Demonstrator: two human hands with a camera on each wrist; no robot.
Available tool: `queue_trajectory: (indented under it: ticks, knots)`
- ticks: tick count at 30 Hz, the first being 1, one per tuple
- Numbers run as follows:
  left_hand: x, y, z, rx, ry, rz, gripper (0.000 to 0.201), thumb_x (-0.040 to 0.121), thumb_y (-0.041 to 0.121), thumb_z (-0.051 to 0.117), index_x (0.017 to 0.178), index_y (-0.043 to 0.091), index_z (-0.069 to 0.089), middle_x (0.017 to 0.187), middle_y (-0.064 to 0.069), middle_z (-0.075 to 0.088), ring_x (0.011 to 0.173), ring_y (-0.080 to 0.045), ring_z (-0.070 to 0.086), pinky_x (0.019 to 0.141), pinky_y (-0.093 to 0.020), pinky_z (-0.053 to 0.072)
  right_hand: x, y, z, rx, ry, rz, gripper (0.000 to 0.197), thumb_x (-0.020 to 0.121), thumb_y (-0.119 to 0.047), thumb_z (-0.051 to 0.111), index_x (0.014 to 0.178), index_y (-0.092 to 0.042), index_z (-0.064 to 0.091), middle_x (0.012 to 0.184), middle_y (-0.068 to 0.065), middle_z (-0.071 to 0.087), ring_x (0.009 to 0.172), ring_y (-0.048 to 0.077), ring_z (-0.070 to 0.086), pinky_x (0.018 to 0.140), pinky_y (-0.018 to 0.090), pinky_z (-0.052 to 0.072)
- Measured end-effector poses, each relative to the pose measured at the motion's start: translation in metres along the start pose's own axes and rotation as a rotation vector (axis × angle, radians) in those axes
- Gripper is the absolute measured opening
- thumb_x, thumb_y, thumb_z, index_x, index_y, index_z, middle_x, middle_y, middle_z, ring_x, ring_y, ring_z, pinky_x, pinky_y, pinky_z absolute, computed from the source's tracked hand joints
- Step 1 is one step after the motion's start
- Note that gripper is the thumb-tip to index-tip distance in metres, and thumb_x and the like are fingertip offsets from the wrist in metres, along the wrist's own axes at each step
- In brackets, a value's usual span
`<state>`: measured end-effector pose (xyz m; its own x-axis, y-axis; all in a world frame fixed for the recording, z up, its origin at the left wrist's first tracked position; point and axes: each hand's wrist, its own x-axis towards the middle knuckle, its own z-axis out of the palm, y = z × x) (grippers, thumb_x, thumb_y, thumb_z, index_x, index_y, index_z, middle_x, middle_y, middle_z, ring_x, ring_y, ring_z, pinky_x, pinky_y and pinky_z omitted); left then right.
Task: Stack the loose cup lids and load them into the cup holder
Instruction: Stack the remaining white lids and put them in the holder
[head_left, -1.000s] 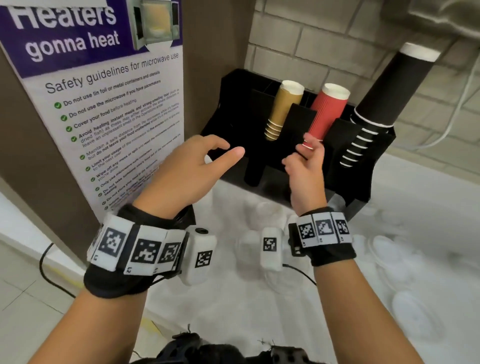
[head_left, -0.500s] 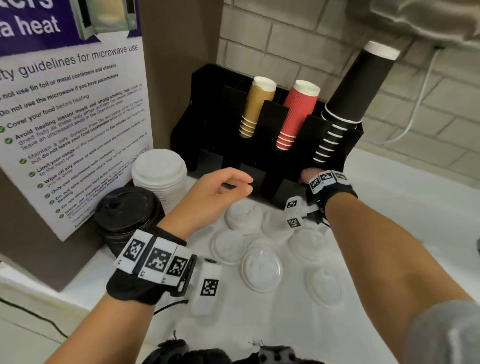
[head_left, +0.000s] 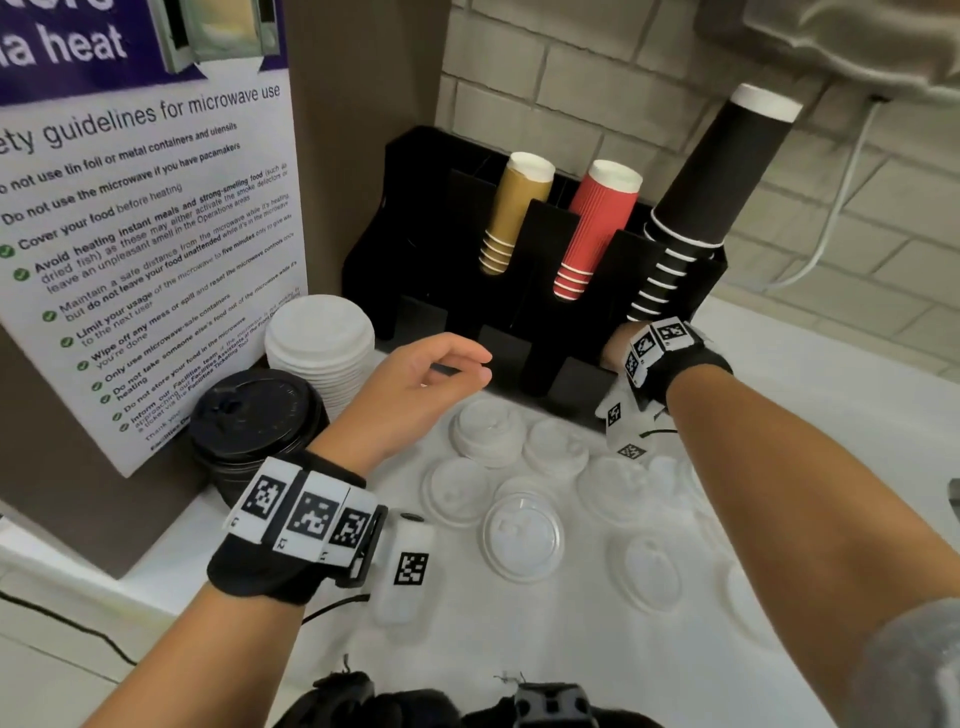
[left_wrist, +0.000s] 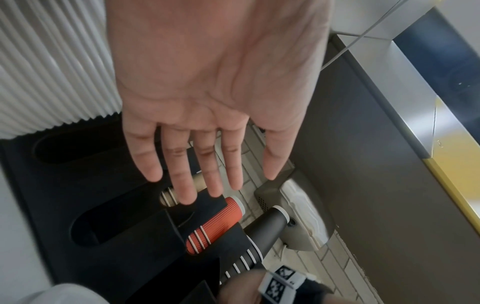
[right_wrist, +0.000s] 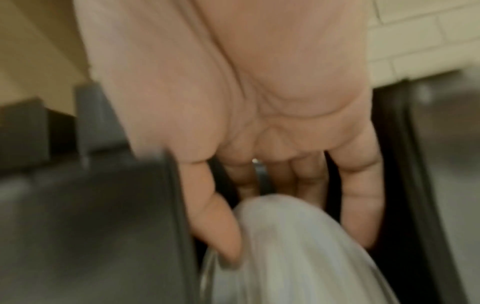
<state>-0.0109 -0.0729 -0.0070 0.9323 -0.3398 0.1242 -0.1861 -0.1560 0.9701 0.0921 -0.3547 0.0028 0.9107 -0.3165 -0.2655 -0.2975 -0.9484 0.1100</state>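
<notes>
While right hand (right_wrist: 259, 123) fingers (right_wrist: 218, 222) pinch a white lid (right_wrist: 285, 246) at the cup holder (head_left: 467, 291), left hand (head_left: 415, 384) relaxed, empty

The cup holder (head_left: 431, 270) is matt black plastic. In it, the tan cups (head_left: 514, 213) look like smooth paper, the red cups (head_left: 597, 228) beside them ribbed paper, and the black cups (head_left: 711, 176) at its right end matt paper with white rims. In front of the cup holder, loose lids (head_left: 522, 535) are thin, slightly glossy white plastic on a smooth white counter (head_left: 519, 649). Left of it stand ridged white lids (head_left: 319, 338) and glossy black lids (head_left: 254, 410).
</notes>
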Motion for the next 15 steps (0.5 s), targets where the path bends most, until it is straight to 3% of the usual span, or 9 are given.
queue_trajectory:
  ticks: [2,4,6,8,10,12,13,15]
  knots:
    - [0.001,-0.001,0.003,0.001,0.001,0.004,0.015,0.091,0.029,0.063,0.106,0.029,0.068,0.094,0.019,0.064,0.084,0.004,0.060,0.077,-0.010,0.043,-0.009,0.002,-0.009,0.011,0.014,-0.029,0.039,0.091,-0.019,0.058,0.124,0.001,0.057,0.130,0.021,0.055,0.122,0.036,0.051,0.089,0.038,0.041]
    - [0.002,-0.002,0.007,-0.002,0.000,0.011,0.015,0.091,0.029,0.063,0.105,0.031,0.067,0.094,0.019,0.063,0.079,0.010,0.058,0.074,-0.006,0.042,-0.018,0.006,-0.022,0.027,0.005,-0.006,0.042,0.092,-0.020,0.057,0.128,-0.001,0.054,0.134,0.019,0.053,0.125,0.035,0.048,0.095,0.038,0.040]
    - [0.003,-0.002,0.012,-0.009,0.002,0.007,0.018,0.090,0.030,0.064,0.108,0.032,0.065,0.100,0.018,0.063,0.083,0.010,0.058,0.077,-0.010,0.041,-0.036,0.012,-0.043,0.159,0.029,0.038,0.043,0.095,-0.017,0.050,0.136,-0.003,0.047,0.138,0.015,0.048,0.128,0.033,0.045,0.102,0.038,0.038]
    - [0.005,-0.002,0.018,-0.044,0.011,-0.020,0.029,0.088,0.032,0.065,0.117,0.035,0.059,0.113,0.015,0.061,0.096,0.005,0.059,0.082,-0.016,0.042,-0.066,0.019,-0.053,0.459,0.194,0.017,0.039,0.094,-0.015,0.047,0.132,-0.010,0.049,0.126,0.012,0.053,0.119,0.031,0.051,0.093,0.038,0.044]
    - [0.008,-0.001,0.026,-0.128,0.005,-0.048,0.050,0.082,0.042,0.069,0.127,0.038,0.050,0.125,0.012,0.058,0.108,-0.001,0.058,0.088,-0.021,0.045,-0.104,0.020,-0.052,0.956,0.276,-0.087,0.029,0.092,-0.011,0.047,0.118,-0.019,0.055,0.112,0.006,0.057,0.106,0.027,0.056,0.083,0.040,0.053]
    - [0.009,0.001,0.034,-0.284,-0.035,-0.063,0.068,0.073,0.053,0.075,0.133,0.043,0.043,0.131,0.010,0.055,0.116,-0.006,0.057,0.097,-0.029,0.047,-0.136,0.007,-0.038,1.415,0.061,-0.236,0.027,0.092,-0.003,0.045,0.105,-0.022,0.060,0.102,0.002,0.062,0.097,0.022,0.059,0.070,0.036,0.058]
    - [0.010,0.001,0.038,-0.391,-0.069,-0.065,0.072,0.071,0.053,0.078,0.133,0.045,0.042,0.131,0.010,0.057,0.119,-0.009,0.057,0.099,-0.034,0.048,-0.145,-0.002,-0.028,1.547,-0.091,-0.311,0.029,0.093,-0.001,0.044,0.106,-0.020,0.061,0.101,0.003,0.063,0.096,0.022,0.061,0.070,0.036,0.059]
    - [0.011,0.000,0.043,-0.601,-0.145,-0.078,0.070,0.068,0.049,0.072,0.131,0.050,0.045,0.128,0.011,0.060,0.118,-0.012,0.059,0.095,-0.039,0.052,-0.155,-0.020,-0.009,1.581,-0.285,-0.423,0.033,0.094,0.001,0.041,0.115,-0.015,0.060,0.108,0.007,0.063,0.100,0.022,0.062,0.075,0.038,0.058]
